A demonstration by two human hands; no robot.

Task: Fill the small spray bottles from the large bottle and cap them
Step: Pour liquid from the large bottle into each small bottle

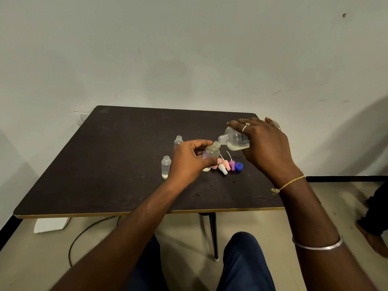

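Observation:
My right hand (264, 143) grips the large clear bottle (234, 139), tipped on its side with its open mouth pointing left and pale liquid pooled along its lower side. Its mouth touches the neck of a small clear bottle (212, 152), which my left hand (189, 162) holds tilted above the table. Two more small uncapped bottles stand upright: one (166, 166) to the left of my left hand, another (178, 141) behind it. Spray caps lie in a row below the bottles: white (223, 169), pink (226, 164), purple (232, 165). A blue cap (239, 166) sits at the right end.
The dark table (117, 164) stands against a pale wall, with its front edge near my knees. Small wet drops dot the tabletop in front of the caps. A cable and a white box lie on the floor under the left side. Someone's foot shows at far right.

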